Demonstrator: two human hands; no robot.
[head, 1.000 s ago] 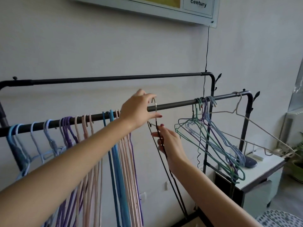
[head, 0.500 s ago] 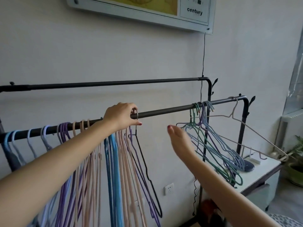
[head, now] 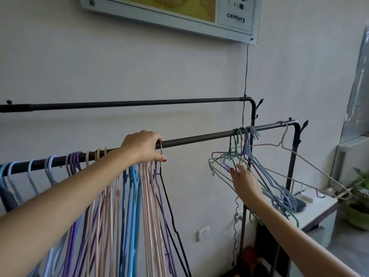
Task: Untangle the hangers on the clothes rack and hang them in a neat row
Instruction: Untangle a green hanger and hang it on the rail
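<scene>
A black clothes rack has a lower rail [head: 199, 137] and a higher rear rail [head: 139, 103]. Blue, purple and pink hangers [head: 119, 196] hang in a row on the left part of the lower rail. At the right end of that row my left hand [head: 143, 146] grips the metal hook of a black hanger [head: 169, 206] on the rail. Further right, a tangle of green, blue and purple hangers [head: 265, 180] hangs askew. My right hand [head: 245, 180] reaches into the tangle, fingertips touching the wires. A pale hanger [head: 299, 156] hangs tilted at the rail's right end.
A white cabinet [head: 319, 204] stands behind the rack's right end with a dark blue object [head: 300, 204] on it. A potted plant [head: 359, 206] is at the far right. A black cord [head: 245, 76] hangs from a framed poster [head: 179, 13]. A wall socket [head: 203, 233] is below.
My left hand slid the black hanger left along the rail to the row. My right hand let go of it and moved right to the tangled hangers.
</scene>
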